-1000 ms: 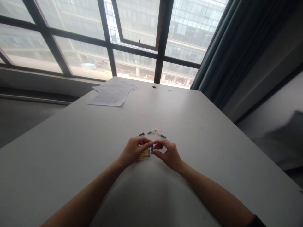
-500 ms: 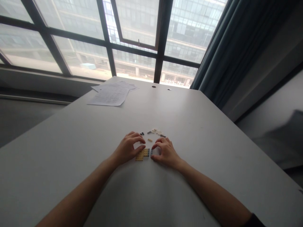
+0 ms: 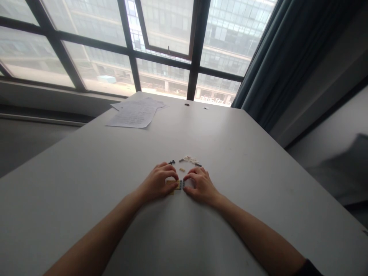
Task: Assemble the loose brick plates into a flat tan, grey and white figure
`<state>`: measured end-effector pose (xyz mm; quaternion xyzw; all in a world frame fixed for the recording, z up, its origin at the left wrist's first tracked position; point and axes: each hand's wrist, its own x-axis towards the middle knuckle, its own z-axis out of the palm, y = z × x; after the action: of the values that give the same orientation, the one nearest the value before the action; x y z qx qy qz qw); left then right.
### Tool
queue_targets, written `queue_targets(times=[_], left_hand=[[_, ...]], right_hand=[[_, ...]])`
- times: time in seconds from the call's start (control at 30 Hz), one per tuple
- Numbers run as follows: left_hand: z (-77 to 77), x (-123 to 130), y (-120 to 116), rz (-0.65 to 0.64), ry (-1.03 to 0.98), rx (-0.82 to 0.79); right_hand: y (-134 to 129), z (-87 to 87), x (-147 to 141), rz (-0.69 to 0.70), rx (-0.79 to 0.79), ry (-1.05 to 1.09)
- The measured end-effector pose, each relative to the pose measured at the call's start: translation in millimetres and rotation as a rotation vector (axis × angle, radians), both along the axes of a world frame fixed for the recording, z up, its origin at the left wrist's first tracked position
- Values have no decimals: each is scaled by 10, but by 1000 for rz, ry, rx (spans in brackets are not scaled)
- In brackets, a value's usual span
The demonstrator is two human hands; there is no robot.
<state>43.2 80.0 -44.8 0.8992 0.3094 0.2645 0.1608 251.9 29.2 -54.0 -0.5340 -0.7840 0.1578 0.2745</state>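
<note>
My left hand (image 3: 155, 181) grips a flat yellow building-brick assembly (image 3: 170, 182) between thumb and fingers; its right end is a grey strip (image 3: 180, 184), and the hand covers part of it. Opposite it, my right hand (image 3: 202, 186) pinches a small grey building brick (image 3: 183, 183) by its two ends. A narrow gap separates that brick from the grey strip. Just beyond the hands lies a small yellow brick (image 3: 182, 169). Black bricks (image 3: 171, 162) are close to my left fingertips.
Several white bricks (image 3: 189, 158) lie in a loose pile beyond the hands, with a dark grey brick (image 3: 198, 165) at its right. Printed papers (image 3: 133, 117) rest at the far left of the white table (image 3: 244, 161). Windows and a dark curtain (image 3: 273, 69) stand behind.
My left hand has shifted slightly right along the yellow assembly, and its fingers have closed over it near the grey strip. The right hand has barely moved.
</note>
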Motion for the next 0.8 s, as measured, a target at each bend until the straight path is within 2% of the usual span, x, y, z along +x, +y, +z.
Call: queue_targets(times=[0.53,0.63,0.8], left_hand=[[12,-3,-3,5,-18,-8],[29,-32,22,40,-89,-14],[27,-66,74,169,-214,19]], right_hand=[[-4,17,5,5,9,41],[57,96,111,-68,64,113],[255,149,441,-284,178,148]])
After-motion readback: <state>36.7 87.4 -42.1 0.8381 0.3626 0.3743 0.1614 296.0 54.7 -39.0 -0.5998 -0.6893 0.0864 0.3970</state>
